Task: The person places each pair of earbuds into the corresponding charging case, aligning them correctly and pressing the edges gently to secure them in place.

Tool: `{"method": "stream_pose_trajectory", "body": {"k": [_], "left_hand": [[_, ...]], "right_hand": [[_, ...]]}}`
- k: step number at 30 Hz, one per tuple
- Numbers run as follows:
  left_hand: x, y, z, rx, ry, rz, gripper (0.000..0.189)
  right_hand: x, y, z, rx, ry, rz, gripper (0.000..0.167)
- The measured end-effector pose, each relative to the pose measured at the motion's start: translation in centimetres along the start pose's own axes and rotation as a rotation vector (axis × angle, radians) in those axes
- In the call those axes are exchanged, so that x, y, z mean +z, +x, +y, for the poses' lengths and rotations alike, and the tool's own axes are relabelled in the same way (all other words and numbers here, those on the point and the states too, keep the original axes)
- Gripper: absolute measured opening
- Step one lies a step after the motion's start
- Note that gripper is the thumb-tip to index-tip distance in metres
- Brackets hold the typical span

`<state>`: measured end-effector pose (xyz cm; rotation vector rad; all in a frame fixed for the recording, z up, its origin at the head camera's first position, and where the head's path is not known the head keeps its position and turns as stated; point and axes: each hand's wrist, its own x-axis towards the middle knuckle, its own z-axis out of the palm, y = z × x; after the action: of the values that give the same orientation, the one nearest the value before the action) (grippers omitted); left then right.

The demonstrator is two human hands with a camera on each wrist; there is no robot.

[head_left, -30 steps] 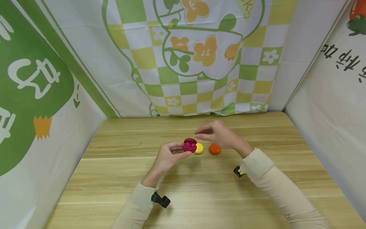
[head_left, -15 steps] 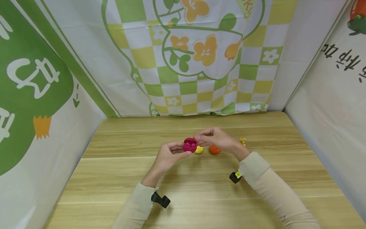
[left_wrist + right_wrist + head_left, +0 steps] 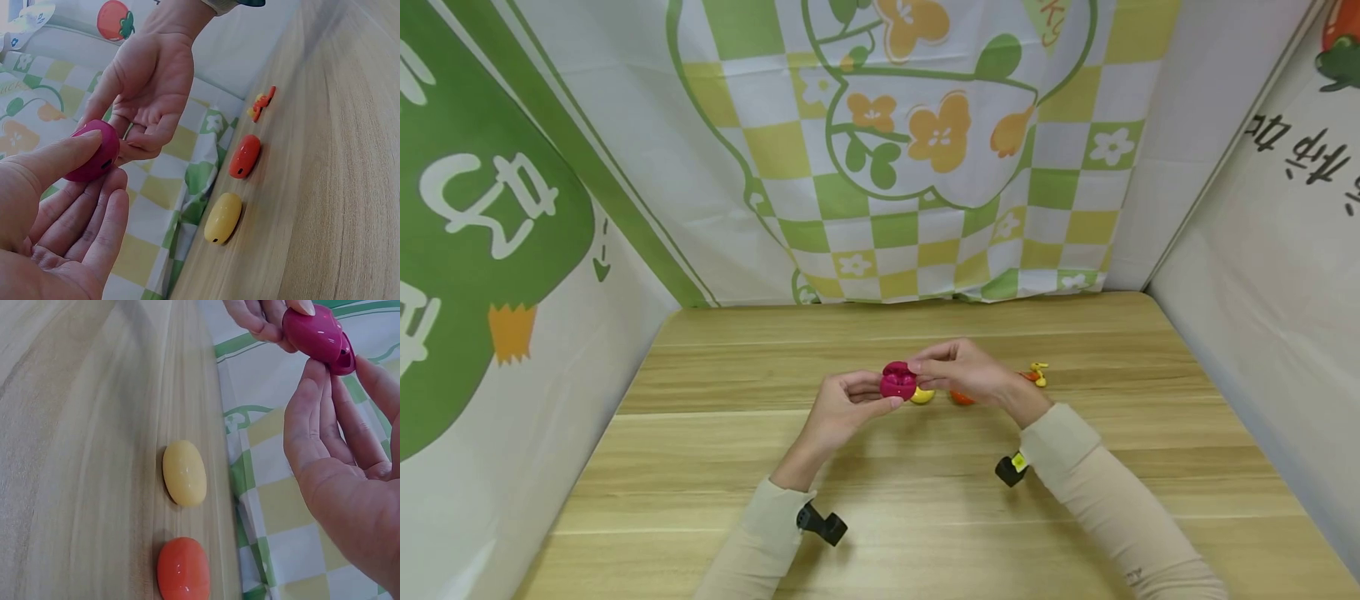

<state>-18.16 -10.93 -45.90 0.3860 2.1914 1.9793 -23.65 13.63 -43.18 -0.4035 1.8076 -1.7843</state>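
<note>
Pinching the pink case [image 3: 898, 387], the left hand [image 3: 841, 410] holds it above the worktop [image 3: 887, 525] with its lid [image 3: 894, 367] up. The right hand [image 3: 967, 367] touches the case too, but I can't tell if its fingers [image 3: 309, 394] grip it. A yellow case [image 3: 224, 217] and an orange case [image 3: 245, 156] sit near each other, with small red and yellow bits [image 3: 260, 100] past the orange one.

Magenta case [image 3: 898, 389], inner details indistinct

White 好 [image 3: 482, 200] stands on the left wall [image 3: 557, 417], dark 如 [image 3: 1270, 133] and 柿 [image 3: 1317, 158] on the right wall [image 3: 1247, 250] (far cloth's [image 3: 936, 254] orange letters [image 3: 1054, 21] cropped).
</note>
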Motion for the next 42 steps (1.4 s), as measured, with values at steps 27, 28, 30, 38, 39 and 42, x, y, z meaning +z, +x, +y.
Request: {"method": "stream_pose_trajectory", "body": {"k": [27,28,30,38,39,42], "left_hand": [[0.0,0.1,-0.3,-0.002,0.02,0.02,0.026],[0.0,0.1,-0.3,0.0,0.022,0.021,0.026],[0.0,0.1,-0.3,0.001,0.027,0.025,0.025],[-0.1,0.1,-0.2,-0.008,0.033,0.031,0.028],[-0.1,0.1,-0.2,-0.01,0.032,0.033,0.029],[-0.2,0.1,-0.2,-0.019,0.019,0.039,0.03]], "right_hand": [[0.8,-0.8,-0.4,-0.071,-0.252,0.121,0.031],[0.8,-0.8,-0.4,-0.082,-0.25,0.122,0.031],[1.0,-0.8,-0.3,-0.101,-0.249,0.127,0.031],[1.1,-0.7,0.2,-0.149,-0.259,0.122,0.029],[1.1,-0.7,0.2,-0.152,-0.263,0.124,0.029],[1.3,-0.6,0.1,-0.155,-0.282,0.132,0.029]]}}
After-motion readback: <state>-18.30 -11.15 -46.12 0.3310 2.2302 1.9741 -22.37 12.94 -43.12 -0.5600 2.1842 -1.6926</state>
